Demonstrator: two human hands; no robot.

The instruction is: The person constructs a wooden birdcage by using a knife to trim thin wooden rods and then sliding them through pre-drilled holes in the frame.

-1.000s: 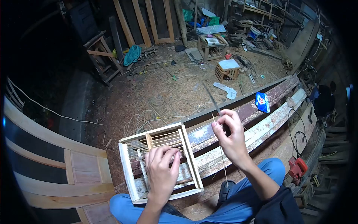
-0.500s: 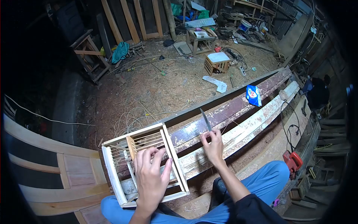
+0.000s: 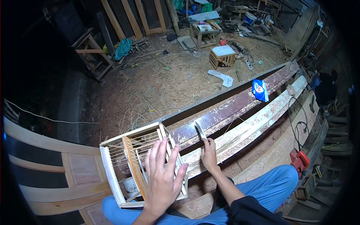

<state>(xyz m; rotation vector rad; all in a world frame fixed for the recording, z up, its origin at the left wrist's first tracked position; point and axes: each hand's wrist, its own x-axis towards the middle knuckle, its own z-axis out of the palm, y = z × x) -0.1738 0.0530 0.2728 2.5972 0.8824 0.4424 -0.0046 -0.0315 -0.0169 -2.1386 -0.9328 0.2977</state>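
Observation:
A small wooden cage (image 3: 112, 176) with thin round bars rests across my lap and the planks. My left hand (image 3: 162, 187) is over its right side, fingers stretched out and slightly apart, hiding part of the cage. Inside it, an orange-brown crossbar (image 3: 132, 165) runs from the top toward me. Just right of the cage, my right hand (image 3: 209, 155) grips a knife (image 3: 201, 131) by its handle, the blade pointing up and away over the dark plank (image 3: 187, 134).
A pale plank (image 3: 240, 131) lies beside the dark one, which bears a blue packet (image 3: 259, 90). A red power tool (image 3: 300, 160) with a black cord is at right. Panelled woodwork (image 3: 82, 168) stands at left. Beyond, a slatted crate (image 3: 222, 60) sits on the shavings-covered floor.
My left hand's fingers have straightened from a curled hold on the cage. The knife has moved left and its blade now leans lower. The orange-brown crossbar shows more fully.

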